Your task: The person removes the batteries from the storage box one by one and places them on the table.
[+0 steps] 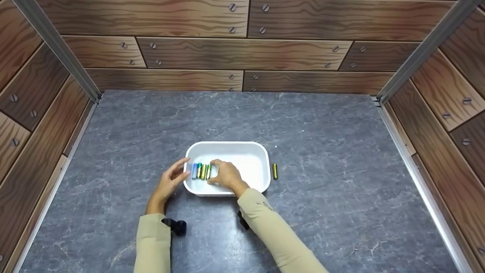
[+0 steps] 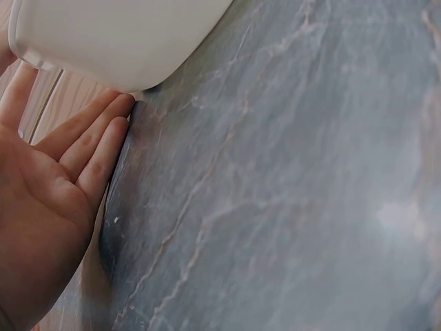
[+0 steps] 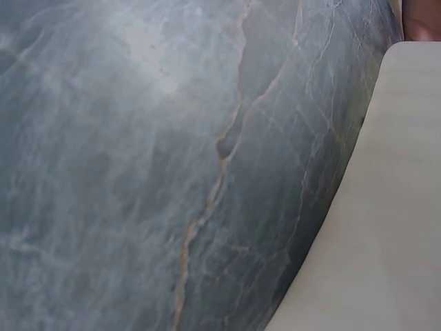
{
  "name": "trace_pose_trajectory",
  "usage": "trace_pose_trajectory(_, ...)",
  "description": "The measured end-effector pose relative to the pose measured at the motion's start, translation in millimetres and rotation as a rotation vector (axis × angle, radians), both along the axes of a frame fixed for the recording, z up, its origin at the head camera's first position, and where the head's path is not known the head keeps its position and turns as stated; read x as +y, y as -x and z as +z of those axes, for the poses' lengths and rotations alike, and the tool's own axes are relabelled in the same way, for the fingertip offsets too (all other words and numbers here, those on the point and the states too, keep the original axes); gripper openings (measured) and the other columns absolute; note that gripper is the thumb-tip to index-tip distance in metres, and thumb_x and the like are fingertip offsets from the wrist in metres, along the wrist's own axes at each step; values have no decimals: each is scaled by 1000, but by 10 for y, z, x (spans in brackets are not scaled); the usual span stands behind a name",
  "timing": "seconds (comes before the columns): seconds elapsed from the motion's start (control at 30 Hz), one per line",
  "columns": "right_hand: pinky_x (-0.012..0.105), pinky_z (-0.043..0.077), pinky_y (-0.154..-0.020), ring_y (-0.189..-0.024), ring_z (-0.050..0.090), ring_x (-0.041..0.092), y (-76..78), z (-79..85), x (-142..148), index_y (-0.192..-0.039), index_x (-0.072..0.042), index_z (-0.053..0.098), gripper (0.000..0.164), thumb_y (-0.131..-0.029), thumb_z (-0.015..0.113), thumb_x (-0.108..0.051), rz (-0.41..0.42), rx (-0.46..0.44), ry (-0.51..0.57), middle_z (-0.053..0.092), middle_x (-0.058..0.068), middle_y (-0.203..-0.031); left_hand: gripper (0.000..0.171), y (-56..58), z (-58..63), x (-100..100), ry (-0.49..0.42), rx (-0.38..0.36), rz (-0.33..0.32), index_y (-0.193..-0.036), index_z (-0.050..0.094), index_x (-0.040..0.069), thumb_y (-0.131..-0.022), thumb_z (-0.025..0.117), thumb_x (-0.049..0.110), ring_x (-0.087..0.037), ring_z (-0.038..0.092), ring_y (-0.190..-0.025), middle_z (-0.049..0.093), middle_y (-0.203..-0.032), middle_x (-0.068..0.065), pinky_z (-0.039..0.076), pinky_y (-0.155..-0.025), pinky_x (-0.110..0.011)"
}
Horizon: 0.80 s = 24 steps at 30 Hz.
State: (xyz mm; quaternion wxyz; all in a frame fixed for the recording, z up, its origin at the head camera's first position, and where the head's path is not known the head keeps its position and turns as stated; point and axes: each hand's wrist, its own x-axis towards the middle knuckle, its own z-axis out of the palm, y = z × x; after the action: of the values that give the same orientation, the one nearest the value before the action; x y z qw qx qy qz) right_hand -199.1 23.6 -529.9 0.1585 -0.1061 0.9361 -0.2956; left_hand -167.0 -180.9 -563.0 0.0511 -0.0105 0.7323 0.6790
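Note:
In the head view, a white rectangular plastic tub (image 1: 227,144) stands on the grey tabletop. Several AA-size batteries lie side by side near its left end, among them a blue battery (image 1: 194,171) and a gold one (image 1: 203,171). My right hand (image 1: 228,175) reaches into the tub, thumb and index finger at the two ends of the rightmost green-and-white battery (image 1: 208,171), pinching it. My left hand (image 1: 169,182) is at the tub's left wall, fingers fairly straight in the left wrist view. The right wrist view hides the right hand's fingers behind the tub wall (image 3: 386,207).
A gold battery (image 1: 275,171) lies on the grey marbled tabletop (image 1: 341,170) just right of the tub. Tiny white specks lie beyond it. Wood-patterned panels (image 1: 242,53) enclose the back and both sides, with metal posts at the corners.

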Motion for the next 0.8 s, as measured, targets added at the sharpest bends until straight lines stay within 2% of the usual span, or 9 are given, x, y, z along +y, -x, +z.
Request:
trace_pose_trajectory(0.37, 42, 47, -102, -120, 60, 30, -14, -3, -30, -131, -18, 58, 63, -74, 83, -30, 13, 7, -67, 66, 8, -129, 48, 10, -7, 3, -17, 8, -9, -139, 48, 0, -92, 59, -1, -22, 62, -115, 56, -134, -29, 49, -87, -16)
trace_pose_trajectory(0.53, 42, 48, -99, -116, 62, 30, -19, 2, -22, -127, -17, 59, 57, -76, 82, -29, 36, 20, -77, 67, 9, -125, 48, 14, -3, 3, -17, 14, -13, -139, 49, 0, -92, 59, 0, -23, 62, -115, 56, -134, -29, 49, -87, -16)
trace_pose_trajectory(0.73, 43, 51, -92, -107, 65, 30, -5, 26, 1, -123, -17, 60, 55, -74, 83, -28, 55, 38, -84, 70, 11, -114, 48, 15, -23, -3, -2, 31, -16, -138, 49, 0, -91, 61, 2, -13, 63, -110, 56, -134, -30, 50, -87, -17)
trace_pose_trajectory(0.8, 42, 51, -90, -104, 65, 30, 2, 41, 14, -122, -16, 61, 55, -73, 84, -27, 53, 39, -74, 71, 11, -112, 48, 17, -27, -7, 7, 34, -12, -138, 49, 0, -91, 61, 2, -13, 63, -110, 56, -133, -30, 50, -87, -16)
